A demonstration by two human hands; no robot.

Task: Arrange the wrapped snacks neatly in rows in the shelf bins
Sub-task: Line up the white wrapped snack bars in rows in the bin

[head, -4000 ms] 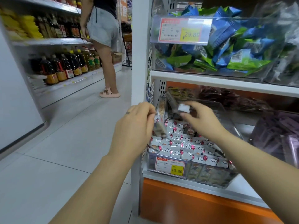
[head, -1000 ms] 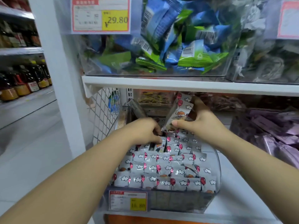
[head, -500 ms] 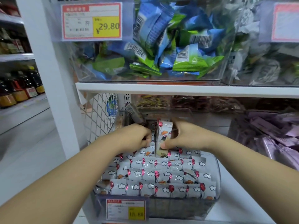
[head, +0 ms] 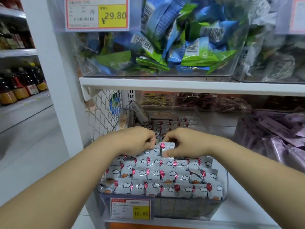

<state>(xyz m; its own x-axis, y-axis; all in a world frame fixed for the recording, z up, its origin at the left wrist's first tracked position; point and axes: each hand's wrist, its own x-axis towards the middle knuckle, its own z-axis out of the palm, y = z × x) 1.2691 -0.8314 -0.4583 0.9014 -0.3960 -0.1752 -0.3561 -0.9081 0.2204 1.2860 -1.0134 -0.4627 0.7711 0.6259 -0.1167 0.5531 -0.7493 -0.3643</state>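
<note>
Clear plastic bin [head: 189,210] packed front to middle with upright grey balloon-print snack packets [head: 165,176]. Access from above only, under white shelf board [head: 181,87]. Dark wrapped bar [head: 139,113] leans in back-left corner. White wire mesh panel [head: 102,116] closes left side; purple packets [head: 280,146] crowd right.

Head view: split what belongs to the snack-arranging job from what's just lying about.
Job: cloud-print packets in rows; clear bin holding them; upright packet pinched by the right hand; left hand beside it.
Lying about: blue and green packets above; purple packets at right; bottles across the aisle; upper price tag.
</note>
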